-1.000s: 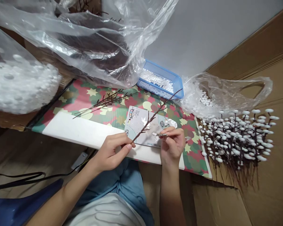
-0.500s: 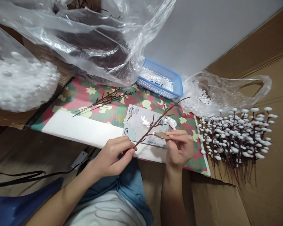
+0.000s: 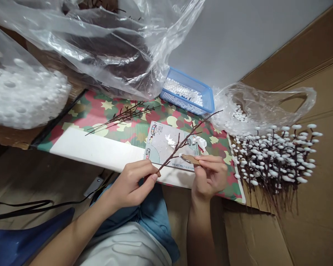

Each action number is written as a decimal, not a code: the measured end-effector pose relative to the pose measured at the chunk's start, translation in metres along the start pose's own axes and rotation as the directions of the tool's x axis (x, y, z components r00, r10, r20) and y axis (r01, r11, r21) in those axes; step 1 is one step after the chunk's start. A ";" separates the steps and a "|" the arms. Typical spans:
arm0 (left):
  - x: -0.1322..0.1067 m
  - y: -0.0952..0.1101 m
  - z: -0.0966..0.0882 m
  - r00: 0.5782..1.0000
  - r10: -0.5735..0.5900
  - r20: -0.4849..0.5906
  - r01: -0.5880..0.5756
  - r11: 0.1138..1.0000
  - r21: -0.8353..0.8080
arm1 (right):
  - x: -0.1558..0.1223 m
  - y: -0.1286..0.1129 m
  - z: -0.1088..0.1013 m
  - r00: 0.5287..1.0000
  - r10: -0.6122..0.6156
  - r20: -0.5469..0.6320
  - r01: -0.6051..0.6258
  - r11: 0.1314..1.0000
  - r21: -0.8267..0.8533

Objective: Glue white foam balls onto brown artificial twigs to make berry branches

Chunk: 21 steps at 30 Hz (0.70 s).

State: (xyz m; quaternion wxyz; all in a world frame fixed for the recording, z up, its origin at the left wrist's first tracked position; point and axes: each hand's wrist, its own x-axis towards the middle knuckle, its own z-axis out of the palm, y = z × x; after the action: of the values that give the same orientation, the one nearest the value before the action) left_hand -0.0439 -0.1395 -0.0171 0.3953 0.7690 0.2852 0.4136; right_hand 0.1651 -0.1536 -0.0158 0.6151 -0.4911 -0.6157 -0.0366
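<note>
My left hand pinches the lower end of a thin dark brown twig that slants up to the right over a printed card smeared with white glue. My right hand is closed on a small brown stick whose tip touches a side shoot of the twig. The card lies on a board covered in red and green star paper.
A second bare twig lies on the board. A blue basket of white foam beads stands behind. Finished twigs with white buds lie at the right beside a bag of beads. Large plastic bags fill the left.
The twig has swung to the right and lower over the card. My right hand has shifted right, with the stick now turned against the twig's side shoot.
</note>
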 end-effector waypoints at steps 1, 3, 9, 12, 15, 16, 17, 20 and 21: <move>-0.001 0.000 0.000 1.000 -0.001 -0.004 0.001 1.000 -0.011 | -0.002 0.002 0.000 1.000 -0.007 0.005 0.007 1.000 -0.018; -0.002 0.001 0.000 1.000 -0.009 -0.013 0.009 0.999 -0.034 | -0.005 0.005 -0.002 1.000 -0.011 -0.001 0.011 0.999 -0.051; -0.003 0.002 0.001 1.000 -0.027 -0.013 0.027 0.999 -0.040 | -0.005 -0.004 0.001 0.993 -0.026 -0.116 0.020 0.999 -0.051; -0.003 0.003 0.001 1.000 -0.021 -0.013 0.020 0.999 -0.042 | -0.008 -0.006 0.004 0.995 -0.064 -0.081 0.059 0.996 -0.067; -0.004 0.004 -0.002 0.999 -0.022 -0.030 0.021 0.999 -0.045 | -0.008 0.002 0.001 0.995 -0.096 0.004 0.096 0.988 -0.120; -0.004 0.004 -0.003 0.999 -0.024 -0.037 0.023 0.999 -0.041 | -0.006 0.006 -0.001 0.994 -0.105 0.039 0.110 0.983 -0.144; -0.004 0.003 -0.005 0.999 -0.027 -0.044 0.025 0.999 -0.035 | -0.002 0.009 -0.003 0.991 -0.114 0.076 0.125 0.978 -0.169; -0.004 0.000 -0.009 0.997 -0.026 -0.073 0.026 1.000 -0.009 | 0.015 0.015 -0.004 0.968 -0.125 0.218 0.176 0.956 -0.233; -0.004 -0.001 -0.011 0.996 -0.023 -0.091 0.024 1.000 0.003 | 0.021 0.016 -0.003 0.955 -0.109 0.276 0.181 0.951 -0.252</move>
State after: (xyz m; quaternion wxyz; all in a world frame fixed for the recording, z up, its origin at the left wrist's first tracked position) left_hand -0.0551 -0.1377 -0.0161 0.3852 0.7468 0.3126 0.4429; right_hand 0.1825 -0.1356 -0.0070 0.4512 -0.5250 -0.7143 -0.1027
